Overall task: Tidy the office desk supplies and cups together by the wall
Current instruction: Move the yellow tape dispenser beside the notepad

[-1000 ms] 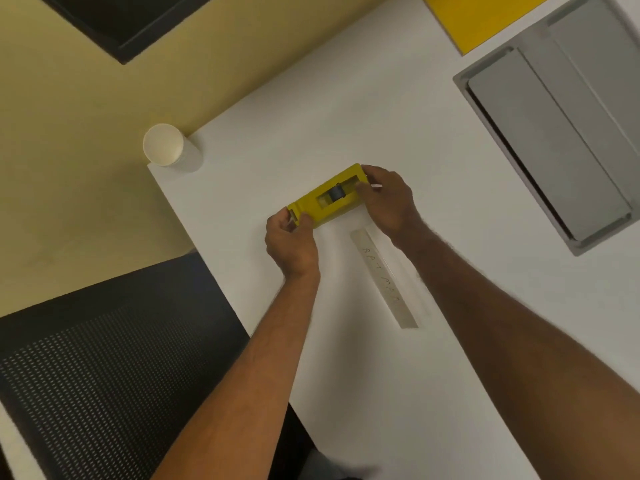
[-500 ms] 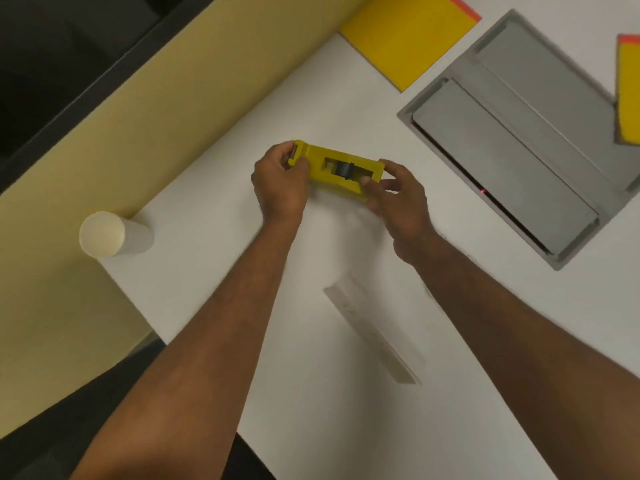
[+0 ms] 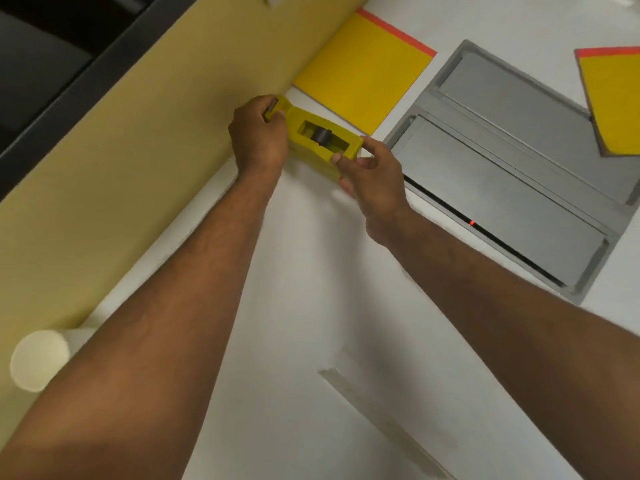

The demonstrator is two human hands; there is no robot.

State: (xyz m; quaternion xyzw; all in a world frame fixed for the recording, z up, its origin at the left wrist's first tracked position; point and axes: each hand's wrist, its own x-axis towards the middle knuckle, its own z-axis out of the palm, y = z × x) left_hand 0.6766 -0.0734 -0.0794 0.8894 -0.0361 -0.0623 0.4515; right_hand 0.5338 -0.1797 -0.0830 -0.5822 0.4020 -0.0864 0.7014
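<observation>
Both hands are on the yellow tape dispenser [image 3: 320,142], holding it right up at the back edge of the white desk [image 3: 311,306], next to the yellow wall panel [image 3: 138,174]. Left hand [image 3: 258,138] has its fingers curled around the cutter end nearest the wall, and the right hand [image 3: 372,174] pinches the other end between thumb and fingertips (can't tell if the dispenser's bottom is actually touching the desk, it's a bit blurry). You can see the dark roll hub in the middle slot. Just beyond it a yellow notepad [image 3: 360,67] with an orange strip lies by the wall, and a second one [image 3: 616,102] sits over the grey cable hatch [image 3: 519,168]. Way back at the desk's corner stands a paper cup [image 3: 38,365], and a clear ruler [image 3: 381,420] lies between the forearms.
</observation>
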